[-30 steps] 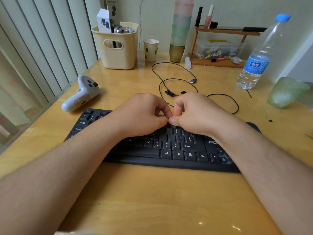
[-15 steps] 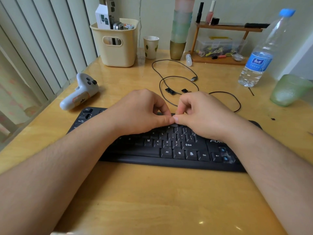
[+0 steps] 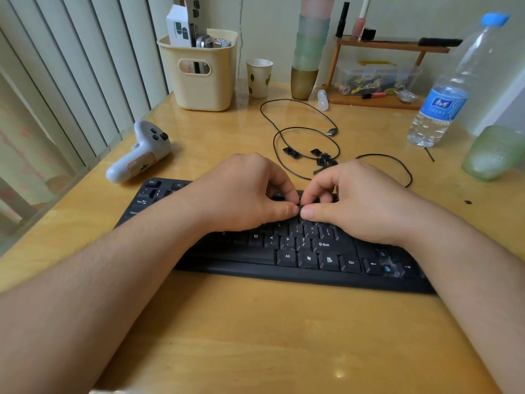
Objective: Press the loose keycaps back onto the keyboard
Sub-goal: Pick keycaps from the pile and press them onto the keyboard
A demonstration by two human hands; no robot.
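Note:
A black keyboard [image 3: 309, 260] lies across the middle of the wooden desk. My left hand [image 3: 241, 191] and my right hand [image 3: 360, 200] hover over its upper rows with fingers curled. Their thumbs and forefingers meet and pinch a small black keycap [image 3: 299, 207], which is mostly hidden between the fingertips. Behind the hands, several loose black keycaps [image 3: 319, 156] lie on the desk inside a loop of the black cable [image 3: 287, 129]. Some sockets near the arrow keys [image 3: 387, 265] show blue and bare.
A white game controller [image 3: 139, 155] lies left of the keyboard. At the back stand a cream basket [image 3: 204, 81], a paper cup [image 3: 259, 78], stacked cups [image 3: 308, 52] and a small wooden shelf [image 3: 389, 46]. A water bottle [image 3: 446, 89] and a green glass [image 3: 494, 152] are at the right.
Both hands stay together over the same spot on the keyboard, thumbs still touching. The loose keycaps behind the right hand have come into view.

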